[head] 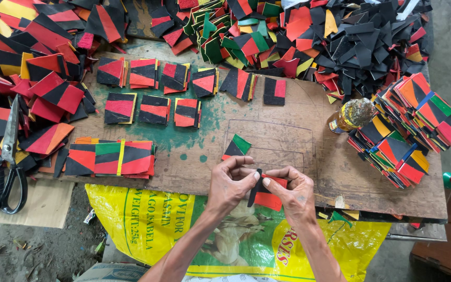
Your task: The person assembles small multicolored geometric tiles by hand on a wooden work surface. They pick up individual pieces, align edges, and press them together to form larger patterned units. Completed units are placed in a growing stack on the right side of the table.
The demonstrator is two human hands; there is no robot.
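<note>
Here, in the head view, the left hand point(229, 185) and the right hand point(293, 194) meet at the near edge of the wooden board point(298, 136), both pinching a narrow black strip point(256, 189) between thumb and fingertips, held upright against a red and black piece point(270, 198) under the right hand. Just beyond the left hand lies a small green, red and black piece point(236, 147). Below both wrists spreads a yellow sack point(147, 219) with green and red lettering. Far left of the left hand rest black-handled scissors point(2, 172). Up and right of the right hand stands an amber glue bottle point(348, 116), beside stacked multicoloured pieces point(413, 125).
</note>
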